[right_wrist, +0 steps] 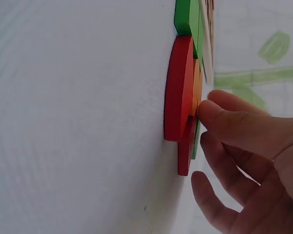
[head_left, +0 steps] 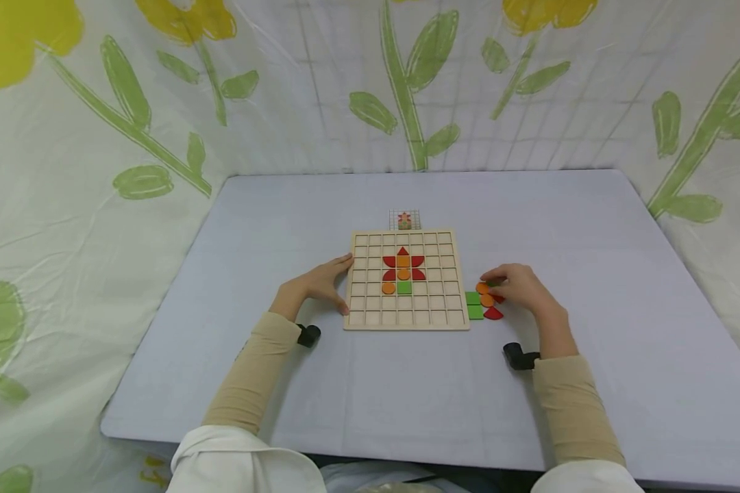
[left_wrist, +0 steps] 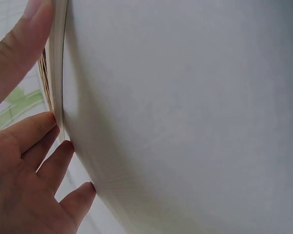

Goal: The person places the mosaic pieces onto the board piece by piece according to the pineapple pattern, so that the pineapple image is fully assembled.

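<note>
Discs, orange, loose: four o'clock of wooden grid board; probably light, stiff, smooth; best pinched by rims. Left hand: wide against board's nine-o'clock edge. Right hand: narrow at discs, grip unclear.

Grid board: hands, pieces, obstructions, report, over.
Left hand touching grid board at left edge. Right hand at loose pieces, grip unclear. Board partly filled. Nothing evident blocking it.

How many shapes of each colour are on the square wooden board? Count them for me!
Red shapes: 5
Orange shapes: 3
Green shape: 1
Total on the board: 9
</note>
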Demonstrator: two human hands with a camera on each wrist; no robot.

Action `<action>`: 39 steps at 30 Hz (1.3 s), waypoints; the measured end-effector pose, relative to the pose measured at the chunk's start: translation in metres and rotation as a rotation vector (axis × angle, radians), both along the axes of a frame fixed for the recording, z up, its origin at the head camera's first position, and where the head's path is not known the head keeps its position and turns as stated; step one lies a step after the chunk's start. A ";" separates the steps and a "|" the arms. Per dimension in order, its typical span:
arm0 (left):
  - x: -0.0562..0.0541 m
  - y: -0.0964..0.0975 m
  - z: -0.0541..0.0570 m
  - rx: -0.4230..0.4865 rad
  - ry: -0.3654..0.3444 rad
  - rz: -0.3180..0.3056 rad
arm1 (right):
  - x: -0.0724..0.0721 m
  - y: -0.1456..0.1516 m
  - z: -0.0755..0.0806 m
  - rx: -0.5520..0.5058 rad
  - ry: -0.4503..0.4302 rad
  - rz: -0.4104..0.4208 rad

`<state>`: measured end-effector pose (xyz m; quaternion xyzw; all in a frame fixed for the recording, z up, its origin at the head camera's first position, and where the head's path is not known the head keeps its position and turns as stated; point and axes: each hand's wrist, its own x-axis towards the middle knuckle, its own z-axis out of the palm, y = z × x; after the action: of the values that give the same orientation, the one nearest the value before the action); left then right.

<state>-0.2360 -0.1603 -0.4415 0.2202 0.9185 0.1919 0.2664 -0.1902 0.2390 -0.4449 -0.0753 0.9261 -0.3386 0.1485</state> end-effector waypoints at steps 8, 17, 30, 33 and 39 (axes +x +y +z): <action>0.001 0.001 0.001 0.003 0.001 0.004 | -0.010 -0.011 0.004 0.060 -0.037 0.035; 0.001 0.000 0.002 0.009 0.005 0.000 | -0.016 -0.016 0.006 0.093 -0.053 0.058; 0.001 0.000 0.002 0.002 0.002 -0.001 | -0.017 -0.028 0.010 0.131 0.013 0.038; 0.002 0.000 0.003 0.001 0.007 -0.004 | -0.016 -0.034 0.012 0.125 0.041 0.048; 0.001 0.001 0.002 0.000 0.009 -0.002 | -0.017 -0.049 0.012 0.102 0.066 0.063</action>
<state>-0.2349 -0.1595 -0.4398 0.2221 0.9195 0.1906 0.2624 -0.2072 0.1905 -0.4333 -0.1081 0.9436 -0.2836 0.1320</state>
